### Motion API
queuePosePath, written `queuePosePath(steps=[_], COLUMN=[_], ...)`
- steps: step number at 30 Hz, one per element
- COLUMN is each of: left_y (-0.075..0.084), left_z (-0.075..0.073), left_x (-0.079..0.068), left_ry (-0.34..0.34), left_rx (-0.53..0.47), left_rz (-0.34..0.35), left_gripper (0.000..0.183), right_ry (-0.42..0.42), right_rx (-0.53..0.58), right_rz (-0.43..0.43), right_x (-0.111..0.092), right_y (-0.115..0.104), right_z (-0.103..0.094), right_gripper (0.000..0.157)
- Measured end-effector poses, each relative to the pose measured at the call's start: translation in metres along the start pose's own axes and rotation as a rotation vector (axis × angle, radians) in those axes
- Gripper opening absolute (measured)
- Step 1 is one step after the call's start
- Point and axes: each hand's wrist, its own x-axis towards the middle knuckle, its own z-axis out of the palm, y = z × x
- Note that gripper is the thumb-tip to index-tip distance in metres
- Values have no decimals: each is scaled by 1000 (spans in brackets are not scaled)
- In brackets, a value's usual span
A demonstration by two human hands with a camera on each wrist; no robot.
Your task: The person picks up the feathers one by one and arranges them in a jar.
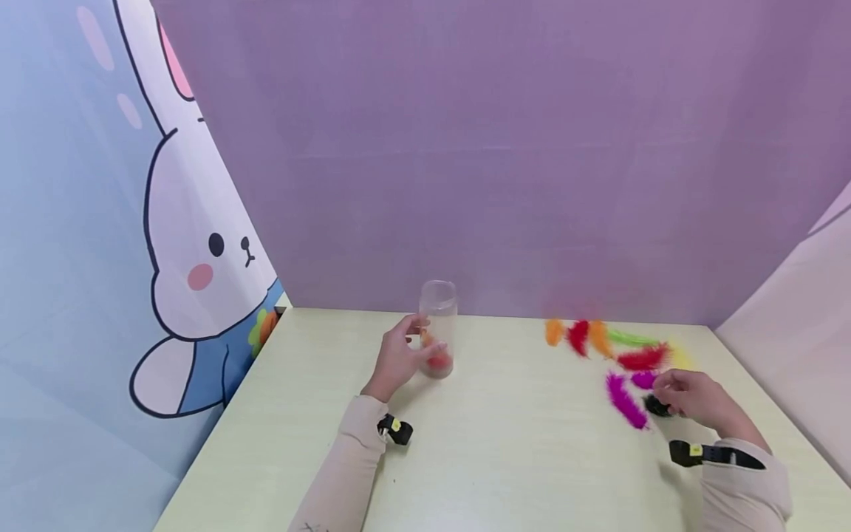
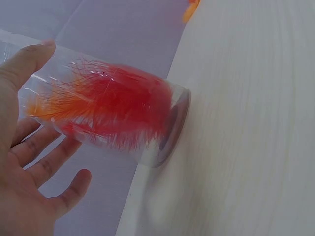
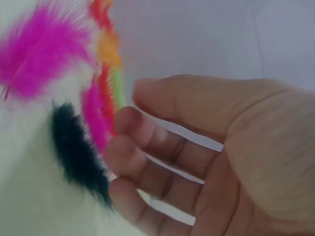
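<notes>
A tall clear cylinder-shaped glass (image 1: 440, 303) stands upright on the table, with red and orange feathers (image 2: 118, 103) lying inside toward its base. My left hand (image 1: 397, 358) holds it from the left side, thumb and fingers around its wall. Over at the right, my right hand (image 1: 694, 403) hovers beside a dark green feather (image 1: 658, 406), palm and loosely bent fingers (image 3: 128, 152) showing in the right wrist view with nothing between them. A magenta feather (image 1: 625, 401) lies left of the dark one, and a second magenta feather (image 1: 643, 380) lies just beyond it.
Farther back on the pale table (image 1: 518, 443) lie a red feather (image 1: 643, 358), a light green feather (image 1: 630, 339), a yellow feather (image 1: 680, 358), two orange feathers (image 1: 600, 338) and another red one. A purple backdrop (image 1: 505, 162) rises behind the table; a rabbit-print cloth (image 1: 193, 199) hangs left.
</notes>
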Motion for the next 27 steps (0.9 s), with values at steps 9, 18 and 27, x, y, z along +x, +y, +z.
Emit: queuePosePath(steps=[9, 18, 27], left_y=[-2, -2, 0], left_z=[0, 1, 0], left_x=[1, 1, 0], left_ry=[8, 14, 7], left_rx=[-13, -1, -10], left_rz=[6, 13, 1], left_gripper=[57, 58, 60], right_ry=[-30, -2, 23], right_rx=[-51, -40, -102], right_rz=[6, 72, 80], right_x=[9, 12, 15], right_y=[14, 22, 24], right_z=[11, 19, 21], right_gripper=[20, 26, 15])
